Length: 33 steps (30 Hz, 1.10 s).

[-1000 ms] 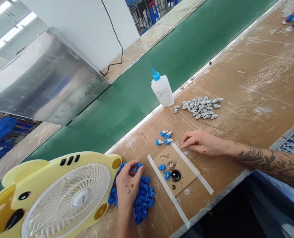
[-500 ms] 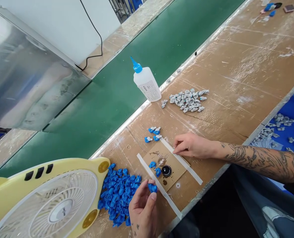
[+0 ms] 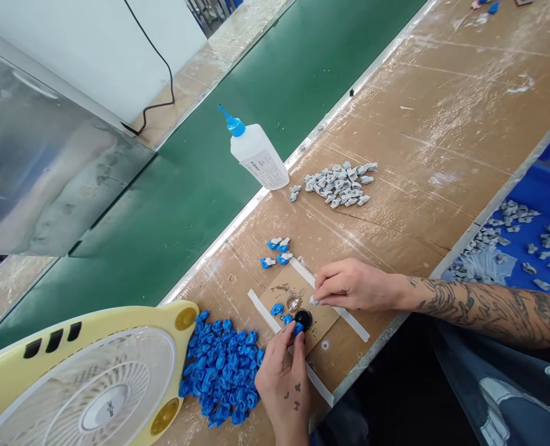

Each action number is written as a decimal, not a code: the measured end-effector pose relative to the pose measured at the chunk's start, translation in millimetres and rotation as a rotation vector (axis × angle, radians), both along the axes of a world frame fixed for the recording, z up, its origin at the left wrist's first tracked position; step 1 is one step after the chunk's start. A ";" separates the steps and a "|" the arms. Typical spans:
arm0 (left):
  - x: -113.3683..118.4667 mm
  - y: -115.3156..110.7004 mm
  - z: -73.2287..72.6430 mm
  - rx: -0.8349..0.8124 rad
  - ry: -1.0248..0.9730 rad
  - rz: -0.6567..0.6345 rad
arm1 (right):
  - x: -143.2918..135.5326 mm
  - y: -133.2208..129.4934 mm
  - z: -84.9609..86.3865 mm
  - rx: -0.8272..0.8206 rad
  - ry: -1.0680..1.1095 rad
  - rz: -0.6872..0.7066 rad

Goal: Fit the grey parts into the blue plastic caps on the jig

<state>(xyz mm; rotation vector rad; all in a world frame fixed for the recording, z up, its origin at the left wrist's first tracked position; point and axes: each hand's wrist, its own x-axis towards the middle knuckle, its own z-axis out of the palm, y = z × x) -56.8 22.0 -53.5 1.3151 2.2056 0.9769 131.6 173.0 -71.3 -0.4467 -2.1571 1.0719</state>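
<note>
Between its thumb and fingertips, my left hand (image 3: 284,371) pinches a blue piece (image 3: 298,328) at the edge of a small round black pot (image 3: 303,319). My right hand (image 3: 349,285) holds a small grey piece (image 3: 314,301) in its fingertips, just right of the pot. Both hands are over a cardboard square (image 3: 321,322) edged by strips of white tape (image 3: 355,324). Two loose blue pieces (image 3: 277,309) lie left of the pot, near a clear round blob (image 3: 293,303). Several joined blue-and-grey pieces (image 3: 268,262) rest beyond the square.
A heap of blue pieces (image 3: 223,371) lies beside a yellow fan (image 3: 117,371) at the left. Grey pieces (image 3: 340,184) are piled behind, near a white bottle (image 3: 261,158) with a blue nozzle. A blue bin (image 3: 521,248) with grey pieces is at the right.
My left hand has moved up and right with the blue piece, to the pot. My right hand has come nearer the pot, and a grey piece now shows in its fingertips. The view has shifted slightly.
</note>
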 end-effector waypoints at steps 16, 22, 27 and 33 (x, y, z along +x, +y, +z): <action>17.3 14.9 2.6 0.285 -0.734 0.468 | -26.4 -30.1 9.8 -0.335 0.263 -0.145; 24.1 22.8 7.4 0.332 -0.882 0.484 | -37.1 -39.3 13.1 -0.234 0.264 -0.124; 11.6 20.4 14.3 0.206 -0.823 0.361 | -37.9 -28.9 18.6 -0.223 0.169 0.020; -17.3 44.8 21.1 0.203 -0.590 0.170 | -48.7 -10.9 17.0 -0.157 0.163 -0.065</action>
